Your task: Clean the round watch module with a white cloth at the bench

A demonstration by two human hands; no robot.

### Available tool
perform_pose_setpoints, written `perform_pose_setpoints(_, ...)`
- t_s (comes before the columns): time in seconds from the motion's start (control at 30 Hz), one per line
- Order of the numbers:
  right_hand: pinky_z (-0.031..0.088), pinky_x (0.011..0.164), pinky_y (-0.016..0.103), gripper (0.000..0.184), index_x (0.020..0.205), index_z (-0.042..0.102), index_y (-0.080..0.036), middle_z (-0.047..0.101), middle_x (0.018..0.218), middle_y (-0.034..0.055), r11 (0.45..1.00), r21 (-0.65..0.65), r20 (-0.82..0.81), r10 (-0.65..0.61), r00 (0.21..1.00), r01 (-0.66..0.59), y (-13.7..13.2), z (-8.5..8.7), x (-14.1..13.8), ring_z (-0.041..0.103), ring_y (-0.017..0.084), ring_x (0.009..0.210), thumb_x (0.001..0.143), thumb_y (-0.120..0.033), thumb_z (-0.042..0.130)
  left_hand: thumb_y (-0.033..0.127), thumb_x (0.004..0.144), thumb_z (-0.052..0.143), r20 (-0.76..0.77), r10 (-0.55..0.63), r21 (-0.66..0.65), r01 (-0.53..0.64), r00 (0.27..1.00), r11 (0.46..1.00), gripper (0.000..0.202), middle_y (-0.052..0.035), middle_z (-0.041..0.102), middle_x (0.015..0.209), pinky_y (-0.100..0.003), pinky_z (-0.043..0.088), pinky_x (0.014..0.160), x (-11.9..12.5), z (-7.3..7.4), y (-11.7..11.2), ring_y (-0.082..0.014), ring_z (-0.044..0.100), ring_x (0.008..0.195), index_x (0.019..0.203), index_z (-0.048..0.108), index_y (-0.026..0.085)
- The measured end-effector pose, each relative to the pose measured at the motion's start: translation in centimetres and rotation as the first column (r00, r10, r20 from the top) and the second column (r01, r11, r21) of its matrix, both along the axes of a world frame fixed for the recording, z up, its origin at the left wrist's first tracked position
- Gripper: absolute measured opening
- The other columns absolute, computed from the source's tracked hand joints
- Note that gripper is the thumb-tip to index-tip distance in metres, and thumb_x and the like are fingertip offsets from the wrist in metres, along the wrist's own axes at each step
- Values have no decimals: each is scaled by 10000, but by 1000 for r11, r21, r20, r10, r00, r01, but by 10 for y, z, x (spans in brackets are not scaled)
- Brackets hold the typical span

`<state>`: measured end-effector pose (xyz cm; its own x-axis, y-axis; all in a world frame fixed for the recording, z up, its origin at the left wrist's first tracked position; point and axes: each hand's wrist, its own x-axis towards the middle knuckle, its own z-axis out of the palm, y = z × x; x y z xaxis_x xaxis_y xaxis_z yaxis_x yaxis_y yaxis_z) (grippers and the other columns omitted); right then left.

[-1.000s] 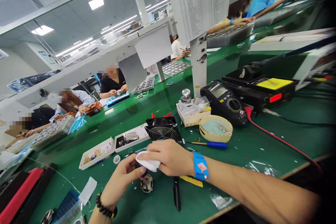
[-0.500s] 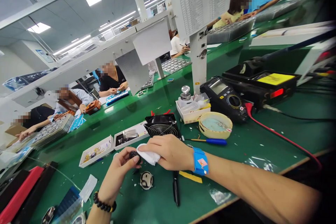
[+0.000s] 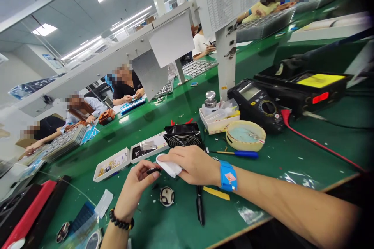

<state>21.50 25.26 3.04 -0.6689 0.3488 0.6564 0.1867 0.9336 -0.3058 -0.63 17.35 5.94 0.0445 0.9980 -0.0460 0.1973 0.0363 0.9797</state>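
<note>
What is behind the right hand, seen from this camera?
A black fan stands behind the right hand, its upper part visible. The hand covers the fan's lower edge; anything hidden there cannot be seen.

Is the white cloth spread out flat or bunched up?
Bunched up: the white cloth makes a small, crumpled wad in the right hand.

Both hands (image 3: 134,183) (image 3: 195,165) (each in a pinch) sit near each other.
</note>
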Motion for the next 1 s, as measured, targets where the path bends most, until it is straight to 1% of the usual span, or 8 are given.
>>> perform_pose_setpoints(0.27,487,751,294,436,1299,552,-202,685,1056,63,1000,8,-6,14,1000,-14,0,-2,-1,636,188,935,868,-160,499,282,799,769,-28,16,47,-15,999,999,176,-36,662,959,-276,460,849,0,-2,1,-191,591,961,895,650,195)
perform_pose_setpoints(0.43,485,718,291,448,1291,558,-202,690,1048,59,1000,5,-18,-3,1000,3,1,-2,-1,645,194,917,851,-142,499,256,792,772,-19,25,56,-24,1000,998,168,-46,677,972,-292,466,887,1,-1,1,-195,603,975,884,649,188)
perform_pose_setpoints(0.7,500,774,298,465,1289,552,-196,692,1107,64,1000,-14,-32,11,999,-12,1,-4,-2,648,196,975,833,-121,505,225,786,771,10,42,76,-43,999,996,169,-60,691,1025,-304,471,905,1,-2,0,-204,609,1021,849,619,186)
perform_pose_setpoints(0.87,494,774,302,468,1279,548,-208,691,1133,49,1000,-27,-32,-1,999,0,1,-6,-2,651,195,978,820,-122,522,217,788,768,8,46,93,-46,999,995,163,-49,695,1029,-283,477,898,3,-2,1,-189,611,1025,843,617,191)
perform_pose_setpoints(1.0,485,763,300,470,1264,550,-203,693,1107,54,1000,-15,-36,-3,999,2,1,-6,-2,648,198,972,803,-118,541,215,784,768,2,53,127,-53,999,991,161,-43,698,1024,-286,480,909,1,-4,0,-184,620,1018,842,619,193)
